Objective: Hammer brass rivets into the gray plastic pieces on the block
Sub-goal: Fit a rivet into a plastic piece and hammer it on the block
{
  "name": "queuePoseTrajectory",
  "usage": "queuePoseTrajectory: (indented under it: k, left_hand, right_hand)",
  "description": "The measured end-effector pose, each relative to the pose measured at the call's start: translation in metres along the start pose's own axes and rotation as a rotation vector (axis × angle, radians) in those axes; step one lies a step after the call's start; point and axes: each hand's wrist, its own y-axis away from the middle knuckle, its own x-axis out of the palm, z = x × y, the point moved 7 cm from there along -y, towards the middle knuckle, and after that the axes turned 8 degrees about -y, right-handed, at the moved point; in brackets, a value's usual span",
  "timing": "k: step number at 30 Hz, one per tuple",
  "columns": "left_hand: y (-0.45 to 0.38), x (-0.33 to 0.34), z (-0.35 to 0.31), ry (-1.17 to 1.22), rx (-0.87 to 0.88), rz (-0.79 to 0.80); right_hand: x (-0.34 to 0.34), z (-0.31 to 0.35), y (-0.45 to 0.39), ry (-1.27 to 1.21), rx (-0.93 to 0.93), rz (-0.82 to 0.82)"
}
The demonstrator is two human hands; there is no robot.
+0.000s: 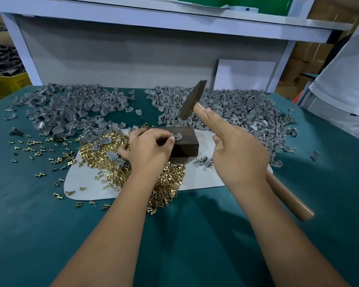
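Left hand [148, 150] pinches gray piece [178, 137] on block [184, 142], rivet seemingly hidden; right hand [239, 154] grips raised hammer [192, 102].

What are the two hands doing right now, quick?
Left hand: closed, pinching a gray plastic piece on the block.
Right hand: closed on the hammer, raised above the block.

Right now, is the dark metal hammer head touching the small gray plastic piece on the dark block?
Apart. The head view shows the hammer head raised clear above the gray plastic piece that the left hand steadies.
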Motion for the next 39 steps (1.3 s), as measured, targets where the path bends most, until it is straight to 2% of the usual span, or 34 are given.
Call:
queuePoseTrajectory:
  k: [13,17,32,39]
  left_hand:
    - [0.0,0.001,0.001,0.016,0.002,0.034]
    - [-0.001,0.002,0.0,0.054,-0.01,0.059]
    - [0.0,-0.004,-0.002,0.156,-0.021,0.128]
    - [-0.001,-0.003,-0.002,0.141,-0.019,0.127]
  right_hand:
    - [0.03,-0.063,-0.022,-0.026,0.275,0.117]
    - [0.042,-0.075,-0.008,0.017,0.33,0.218]
    - [0.043,-0.07,-0.005,0.204,0.285,0.29]
    - [0.041,-0.065,-0.007,0.269,0.197,0.202]
